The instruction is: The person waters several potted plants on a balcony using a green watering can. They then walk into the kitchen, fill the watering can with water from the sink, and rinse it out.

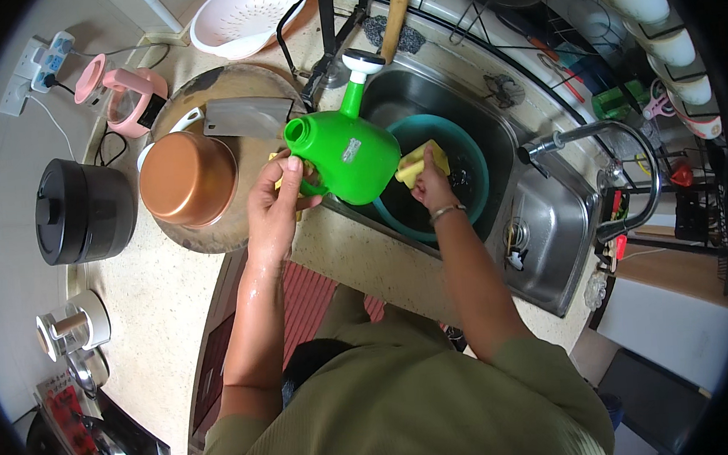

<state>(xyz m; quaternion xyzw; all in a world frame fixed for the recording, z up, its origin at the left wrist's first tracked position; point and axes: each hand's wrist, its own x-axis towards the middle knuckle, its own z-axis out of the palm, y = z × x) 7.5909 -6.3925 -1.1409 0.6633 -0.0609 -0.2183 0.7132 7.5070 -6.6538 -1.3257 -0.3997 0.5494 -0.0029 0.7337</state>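
My left hand (277,192) is wet and grips the handle of a green plastic watering can (356,153). The can is tilted, its round opening facing up to the left and its white-and-black spout head pointing away from me. In my right hand (433,189) is a yellow sponge (424,161), held just right of the can's base. Both sponge and hand are above a teal basin (483,186) that stands in the left bowl of a steel sink (509,150). Dark water seems to lie in the basin.
A wooden chopping board (214,236) on the left carries a cleaver (248,117) and an upturned copper-coloured pot (188,179). Behind it stands a white colander (245,19). The faucet (648,166) arches over the right side of the sink. A black lidded cooker (88,210) is at far left.
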